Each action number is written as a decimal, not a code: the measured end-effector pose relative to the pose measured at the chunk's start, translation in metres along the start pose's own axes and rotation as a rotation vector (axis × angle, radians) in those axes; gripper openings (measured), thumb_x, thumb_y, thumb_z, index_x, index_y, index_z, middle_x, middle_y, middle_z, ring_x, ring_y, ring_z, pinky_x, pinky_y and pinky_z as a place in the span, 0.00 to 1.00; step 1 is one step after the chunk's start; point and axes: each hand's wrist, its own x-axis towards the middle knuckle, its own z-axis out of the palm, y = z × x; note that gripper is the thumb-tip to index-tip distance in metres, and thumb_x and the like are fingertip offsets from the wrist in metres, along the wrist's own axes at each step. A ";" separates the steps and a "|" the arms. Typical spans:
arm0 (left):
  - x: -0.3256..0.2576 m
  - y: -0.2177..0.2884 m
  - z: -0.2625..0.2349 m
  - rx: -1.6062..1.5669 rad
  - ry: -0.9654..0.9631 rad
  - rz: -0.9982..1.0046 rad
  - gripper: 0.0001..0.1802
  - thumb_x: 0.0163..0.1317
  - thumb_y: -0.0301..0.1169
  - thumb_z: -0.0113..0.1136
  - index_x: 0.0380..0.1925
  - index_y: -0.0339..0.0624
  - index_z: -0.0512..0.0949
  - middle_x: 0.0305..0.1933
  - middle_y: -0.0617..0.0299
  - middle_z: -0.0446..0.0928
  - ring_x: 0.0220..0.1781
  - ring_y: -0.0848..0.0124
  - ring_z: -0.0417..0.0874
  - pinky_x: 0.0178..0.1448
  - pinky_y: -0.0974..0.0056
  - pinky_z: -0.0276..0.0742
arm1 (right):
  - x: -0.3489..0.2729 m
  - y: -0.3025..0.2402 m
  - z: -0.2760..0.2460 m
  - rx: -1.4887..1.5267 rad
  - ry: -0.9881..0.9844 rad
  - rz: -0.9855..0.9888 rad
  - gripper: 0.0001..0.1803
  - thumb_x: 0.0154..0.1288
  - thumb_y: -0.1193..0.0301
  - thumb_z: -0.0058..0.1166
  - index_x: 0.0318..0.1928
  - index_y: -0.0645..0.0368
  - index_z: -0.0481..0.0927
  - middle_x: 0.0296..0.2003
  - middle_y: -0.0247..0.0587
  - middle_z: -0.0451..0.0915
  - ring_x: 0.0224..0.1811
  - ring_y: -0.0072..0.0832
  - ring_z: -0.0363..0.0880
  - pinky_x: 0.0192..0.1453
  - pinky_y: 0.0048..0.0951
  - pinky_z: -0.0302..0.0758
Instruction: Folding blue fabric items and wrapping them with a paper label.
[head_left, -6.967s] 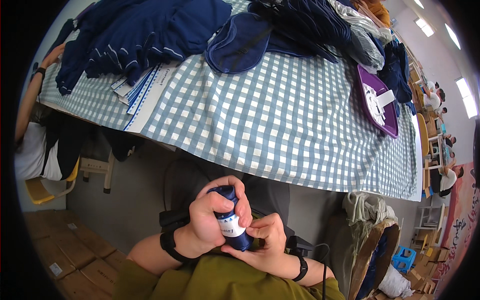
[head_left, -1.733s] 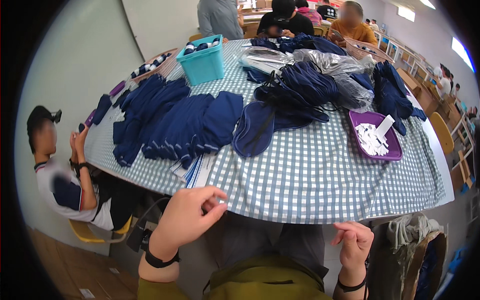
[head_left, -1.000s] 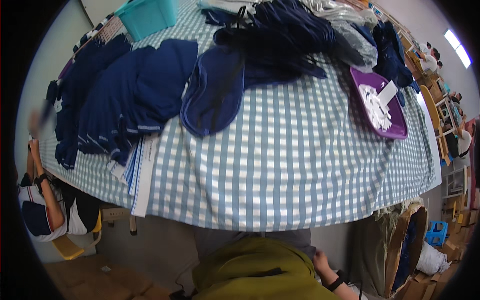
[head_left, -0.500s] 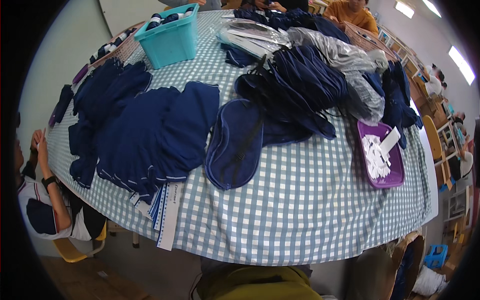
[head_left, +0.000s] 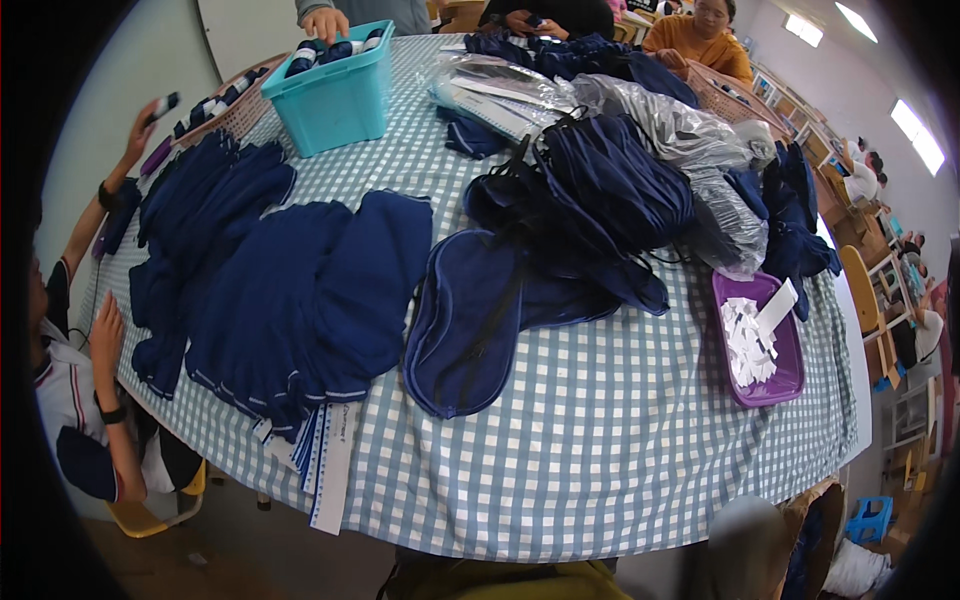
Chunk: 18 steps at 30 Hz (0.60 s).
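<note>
Neither of my hands is in view; only a strip of my olive top shows at the bottom edge. Before me stands a table with a blue-and-white checked cloth (head_left: 620, 440). A navy eye mask (head_left: 465, 325) lies flat near the middle, strap side up. Right behind it is a heap of more navy masks (head_left: 600, 200). To the left lie stacks of navy fabric pouches (head_left: 300, 300) with white paper strips (head_left: 330, 465) sticking out under them over the table edge.
A purple tray of white paper slips (head_left: 765, 340) sits at the right. A teal bin (head_left: 335, 85) with rolled navy items stands at the back left. Clear plastic bags (head_left: 690, 130) lie behind. Other people sit at the left and far side, hands over the table.
My hands held a rolled navy item earlier, then my left hand reached to the table edge. Both hands have since dropped out of view, and my gaze has lifted up the table.
</note>
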 end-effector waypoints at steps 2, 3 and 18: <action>0.001 0.006 0.004 0.012 -0.001 0.001 0.14 0.67 0.35 0.59 0.42 0.33 0.76 0.34 0.51 0.79 0.34 0.61 0.81 0.41 0.65 0.79 | -0.003 -0.004 -0.002 -0.016 -0.001 -0.006 0.14 0.69 0.64 0.53 0.45 0.62 0.82 0.40 0.47 0.83 0.44 0.36 0.80 0.48 0.33 0.74; 0.002 0.009 0.006 0.018 -0.005 0.004 0.14 0.67 0.35 0.59 0.42 0.33 0.76 0.34 0.51 0.79 0.34 0.61 0.81 0.41 0.65 0.79 | -0.004 -0.005 -0.004 -0.025 -0.002 -0.014 0.14 0.69 0.64 0.53 0.44 0.62 0.82 0.40 0.47 0.83 0.44 0.35 0.80 0.47 0.32 0.74; 0.009 0.041 0.032 0.128 -0.043 0.061 0.13 0.67 0.36 0.61 0.37 0.34 0.76 0.29 0.54 0.78 0.30 0.63 0.80 0.38 0.67 0.78 | -0.020 -0.030 -0.018 -0.163 0.002 -0.164 0.12 0.69 0.65 0.55 0.42 0.61 0.82 0.36 0.44 0.82 0.38 0.30 0.78 0.42 0.28 0.73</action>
